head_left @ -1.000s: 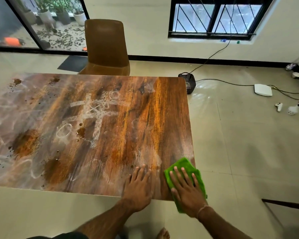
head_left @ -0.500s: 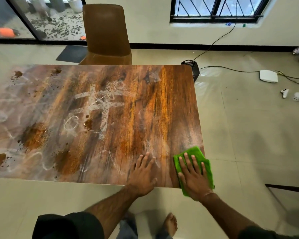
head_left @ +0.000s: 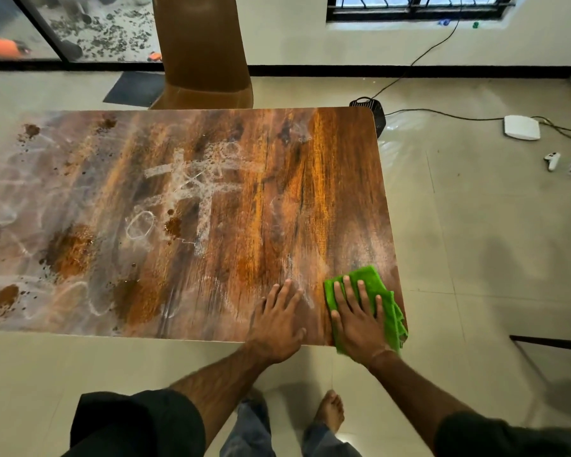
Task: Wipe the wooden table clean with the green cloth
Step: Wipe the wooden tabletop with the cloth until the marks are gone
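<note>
Chalk-marked and stained, the wooden bench [head_left: 327, 192] is barely begun: right hand [head_left: 360, 321] flat on the green cloth [head_left: 381, 291], left hand [head_left: 279, 321] open, bracing; next, sweep left.

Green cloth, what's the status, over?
Right hand flat on green cloth, table near corner. Left hand braced beside. Chalk marks, brown spills remain.

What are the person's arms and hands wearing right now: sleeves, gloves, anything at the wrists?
Both hands are bare, no gloves: left hand, right hand. Forearms are bare too. Dark, short sleeves show at the bottom of the view, the left sleeve and the right sleeve. No rings or watch can be made out.
</note>
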